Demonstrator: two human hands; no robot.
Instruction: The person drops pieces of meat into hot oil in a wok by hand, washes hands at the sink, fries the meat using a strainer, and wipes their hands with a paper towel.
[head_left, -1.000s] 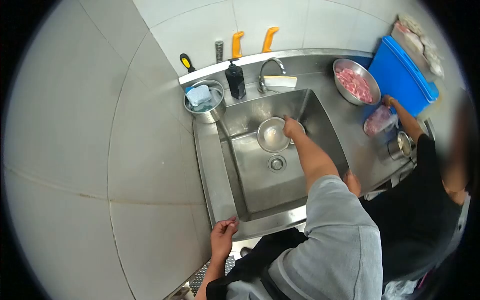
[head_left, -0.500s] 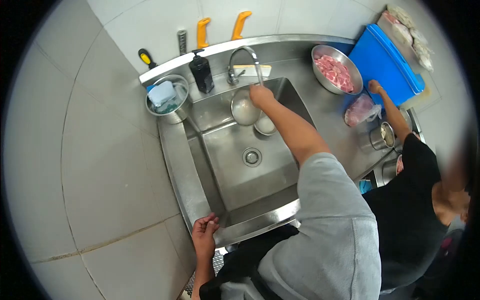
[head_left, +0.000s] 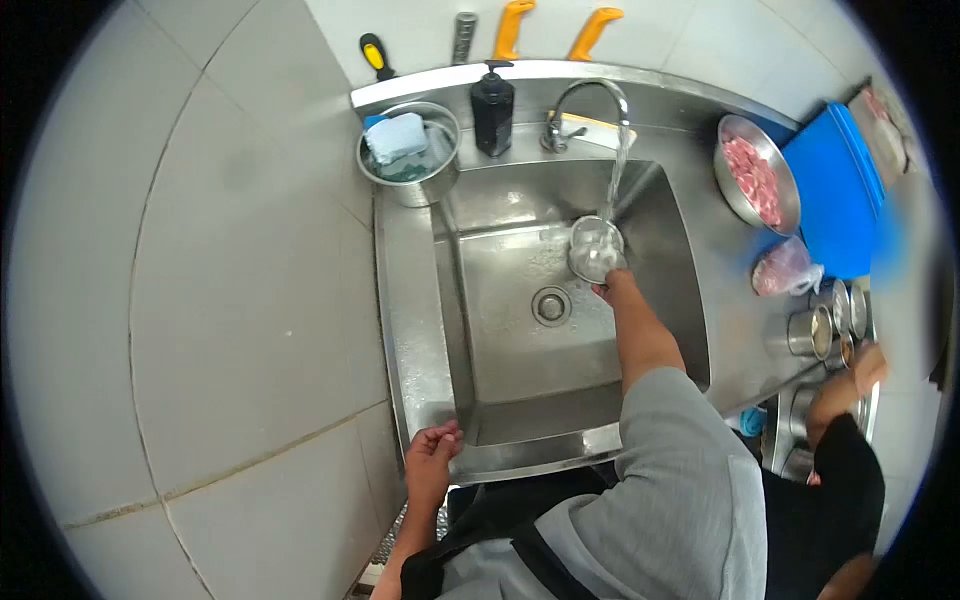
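"At the near left corner of the sink, we have the left hand, fingers loosely curled. Can we say whether thumb and fingertips meet?"

"We cannot tell; we only see nothing between them. Further in, what do we make of the right hand?"

"Its fingers are pinching the near rim of a small metal bowl, which sits in the far right part of the sink, beyond the drain. Whether it touches the sink floor, we cannot tell."

"And water from the tap falls straight into it. So we'd call the step in hand running water into the bowl?"

"We would. As we judge it, the next move calls for a firm grip on that wet rim, keeping the bowl level if it is lifted."

"To our right, past the sink, another person's blurred hand is over by the metal containers."

"Farther along the tabletop we find bagged meat, then a large bowl of sliced meat beside a blue bin."

"Behind the sink's left half stands a black pump bottle, and farthest off we see two orange handles against the wall."
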